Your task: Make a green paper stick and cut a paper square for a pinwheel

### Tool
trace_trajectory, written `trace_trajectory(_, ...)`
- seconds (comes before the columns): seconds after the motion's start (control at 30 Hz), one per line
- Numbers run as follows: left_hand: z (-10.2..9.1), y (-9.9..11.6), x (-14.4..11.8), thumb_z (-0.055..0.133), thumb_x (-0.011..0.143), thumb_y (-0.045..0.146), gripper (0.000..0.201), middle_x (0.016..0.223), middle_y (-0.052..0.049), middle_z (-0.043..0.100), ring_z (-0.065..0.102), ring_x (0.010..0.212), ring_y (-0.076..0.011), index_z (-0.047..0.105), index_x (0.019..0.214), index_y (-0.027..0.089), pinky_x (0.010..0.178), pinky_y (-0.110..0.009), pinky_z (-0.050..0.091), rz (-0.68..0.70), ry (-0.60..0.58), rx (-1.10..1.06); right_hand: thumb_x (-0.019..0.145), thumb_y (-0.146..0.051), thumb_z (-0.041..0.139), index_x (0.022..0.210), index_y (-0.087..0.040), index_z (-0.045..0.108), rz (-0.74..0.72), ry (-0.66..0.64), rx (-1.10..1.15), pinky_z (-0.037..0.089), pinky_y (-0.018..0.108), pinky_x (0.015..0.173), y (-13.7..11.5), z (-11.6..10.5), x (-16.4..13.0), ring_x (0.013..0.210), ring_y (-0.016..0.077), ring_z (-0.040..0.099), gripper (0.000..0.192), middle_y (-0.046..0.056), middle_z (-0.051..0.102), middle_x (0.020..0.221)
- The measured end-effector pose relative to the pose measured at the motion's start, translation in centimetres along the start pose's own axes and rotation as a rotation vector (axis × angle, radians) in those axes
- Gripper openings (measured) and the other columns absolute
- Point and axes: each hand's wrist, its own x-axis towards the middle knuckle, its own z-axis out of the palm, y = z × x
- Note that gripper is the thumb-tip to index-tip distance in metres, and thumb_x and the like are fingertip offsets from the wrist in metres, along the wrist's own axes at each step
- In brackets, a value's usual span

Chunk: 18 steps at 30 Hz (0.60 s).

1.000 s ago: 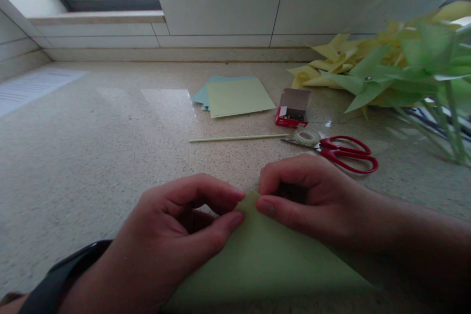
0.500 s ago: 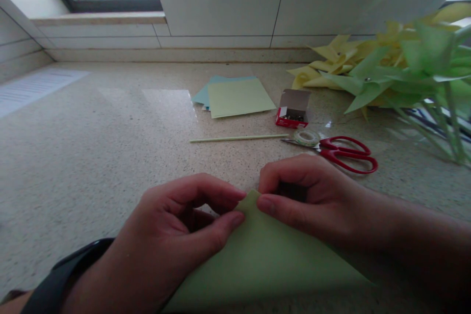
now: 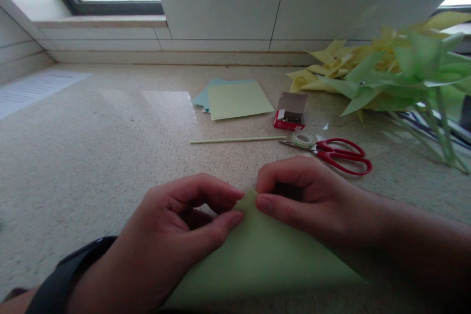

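Observation:
A light green sheet of paper (image 3: pixel 265 255) is held up at the bottom middle, one corner pointing away from me. My left hand (image 3: pixel 184 235) pinches its edge just left of that corner between thumb and fingers. On the other side of the tip, my right hand (image 3: pixel 305 201) pinches the edge the same way. Both hands are closed on the paper, their fingertips close together but apart. The lower part of the sheet runs out of view, and its right edge passes beneath my right hand.
Beyond my hands lie a thin pale stick (image 3: pixel 235 140), a tape roll (image 3: pixel 303 139), red-handled scissors (image 3: pixel 344 156) and an opened red box (image 3: pixel 290 120) of small metal pieces. Paper squares (image 3: pixel 239 100) are stacked behind. Green and yellow paper pinwheels (image 3: pixel 382 73) lie right; a printed sheet (image 3: pixel 37 88) lies left.
The view has shifted very slightly. Both hands keep their pinch on the green paper, with no clear movement of the sheet.

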Motion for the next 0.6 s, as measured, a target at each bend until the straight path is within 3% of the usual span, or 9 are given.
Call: trace_trajectory(0.6, 0.06, 0.25, 0.11, 0.081, 0.082, 0.037, 0.015, 0.083, 0.001, 0.077, 0.069, 0.068, -0.0129, 0.079, 0.092, 0.026, 0.059, -0.017, 0.055, 0.014, -0.005, -0.002, 0.091, -0.031, 0.066, 0.076, -0.017, 0.063, -0.039, -0.011, -0.056, 0.038, 0.019, 0.053, -0.18, -0.10, 0.00, 0.061, 0.0095, 0.046, 0.021, -0.004, 0.052, 0.066)
